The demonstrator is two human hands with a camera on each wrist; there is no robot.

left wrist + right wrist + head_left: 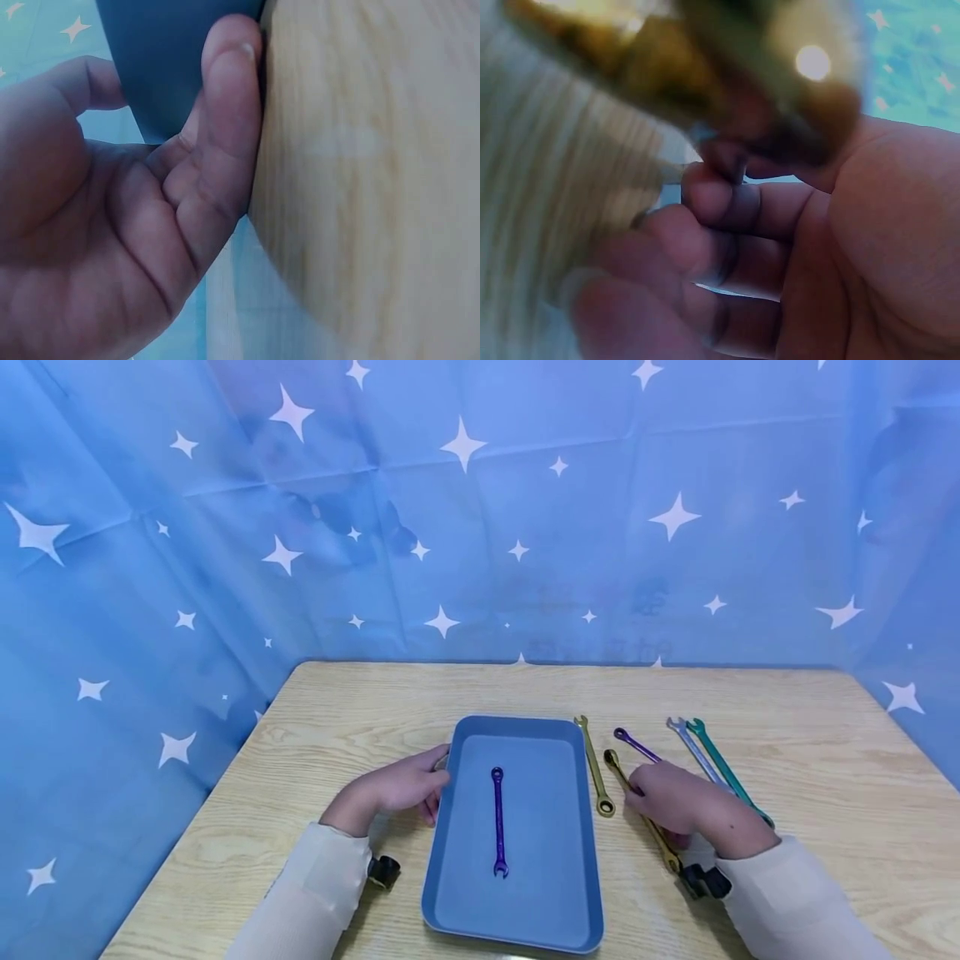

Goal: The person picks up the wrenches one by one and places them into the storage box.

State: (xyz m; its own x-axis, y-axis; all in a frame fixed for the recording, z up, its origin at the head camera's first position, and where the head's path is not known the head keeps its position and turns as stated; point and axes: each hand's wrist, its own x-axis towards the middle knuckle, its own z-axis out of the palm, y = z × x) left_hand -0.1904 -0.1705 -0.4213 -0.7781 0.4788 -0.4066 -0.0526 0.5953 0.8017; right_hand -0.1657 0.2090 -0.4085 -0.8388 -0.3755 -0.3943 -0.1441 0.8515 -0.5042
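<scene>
My left hand holds the left side of a blue rectangular tray. In the left wrist view, its thumb reaches over the tray's edge, and the fingers press the outer wall near the tabletop. A purple combination wrench lies lengthwise inside the tray, ring end away from me. To the right of the tray, my right hand grips a gold wrench by its middle, low over the table. That wrench shows large and blurred in the right wrist view, above curled fingers.
Another gold wrench lies beside the tray's right wall. Beyond my right hand are a purple wrench, a silver wrench and a green wrench, partly covered by the hand. A blue starred curtain hangs behind the wooden table.
</scene>
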